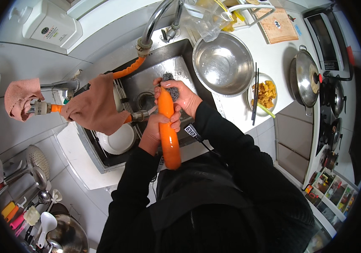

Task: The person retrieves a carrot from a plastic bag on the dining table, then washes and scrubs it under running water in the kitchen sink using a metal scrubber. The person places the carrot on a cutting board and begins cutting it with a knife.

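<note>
Over the sink (180,68), my left hand (159,125) is wrapped around the middle of a large, wet carrot (167,139). My right hand (183,93) holds a grey scouring ball (173,92) against the carrot's upper end, its fingers and thumb curled round both. Just left of the carrot, a metal spout (141,115) ends an orange hose, and a thin stream of water seems to come out of it. A brown cloth (96,104) hangs over that hose.
White bowl (118,139) on a rack in the sink's left part. Right of the sink stand a steel basin (223,63), a plate of food (266,95) with dark chopsticks (255,95), a lidded pan (305,77) and a wooden board (275,25). Utensils hang at lower left.
</note>
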`<state>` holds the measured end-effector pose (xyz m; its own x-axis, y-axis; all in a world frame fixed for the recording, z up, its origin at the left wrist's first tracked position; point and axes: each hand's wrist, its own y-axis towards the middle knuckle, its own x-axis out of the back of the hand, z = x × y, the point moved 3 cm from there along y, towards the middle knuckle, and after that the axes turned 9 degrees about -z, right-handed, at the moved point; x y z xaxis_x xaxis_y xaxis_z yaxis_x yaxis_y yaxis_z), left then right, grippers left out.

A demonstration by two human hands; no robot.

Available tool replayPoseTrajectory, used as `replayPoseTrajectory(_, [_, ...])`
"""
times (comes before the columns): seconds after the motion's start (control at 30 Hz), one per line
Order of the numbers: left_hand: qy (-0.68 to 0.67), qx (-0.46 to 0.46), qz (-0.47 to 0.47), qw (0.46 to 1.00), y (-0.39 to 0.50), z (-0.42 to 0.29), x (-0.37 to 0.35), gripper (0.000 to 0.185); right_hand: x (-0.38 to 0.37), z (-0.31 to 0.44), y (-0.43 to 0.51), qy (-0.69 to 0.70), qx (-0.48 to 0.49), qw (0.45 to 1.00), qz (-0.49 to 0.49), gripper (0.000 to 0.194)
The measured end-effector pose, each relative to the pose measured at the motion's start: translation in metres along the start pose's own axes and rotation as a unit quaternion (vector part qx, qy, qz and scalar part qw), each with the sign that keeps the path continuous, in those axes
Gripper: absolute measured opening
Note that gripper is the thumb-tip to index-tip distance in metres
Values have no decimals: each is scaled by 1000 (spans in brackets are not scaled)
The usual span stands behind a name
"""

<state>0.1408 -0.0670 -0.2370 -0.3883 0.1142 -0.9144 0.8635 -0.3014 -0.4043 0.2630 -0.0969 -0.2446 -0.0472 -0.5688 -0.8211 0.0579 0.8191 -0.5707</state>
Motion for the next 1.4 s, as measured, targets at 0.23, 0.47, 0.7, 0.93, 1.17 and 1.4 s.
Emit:
replayPoseTrajectory(0.23, [423,-146,-337,828,4,-13,20,39,9,13,13,-200,268,910,-244,17])
replayPoseTrajectory(0.47, [612,-306,-373,626,6,-15,28,51,19,-29,4,-445,364,766,-287,38])
replayPoseTrajectory(0.7, [324,-100,-330,881,-15,-4,19,59,69,16,44,-159,243,949,-125,22])
replayPoseTrajectory(0.93, [419,-114,-301,849,-27,9,36,59,53,-23,13,-271,297,884,-238,22])
replayPoseTrajectory(1.17, [654,-140,-409,621,-23,3,51,77,14,-35,-4,-520,365,712,-300,33])
replayPoseTrajectory(1.4, [635,-191,-357,658,-20,2,38,71,-8,-34,-16,-623,409,575,-336,38])
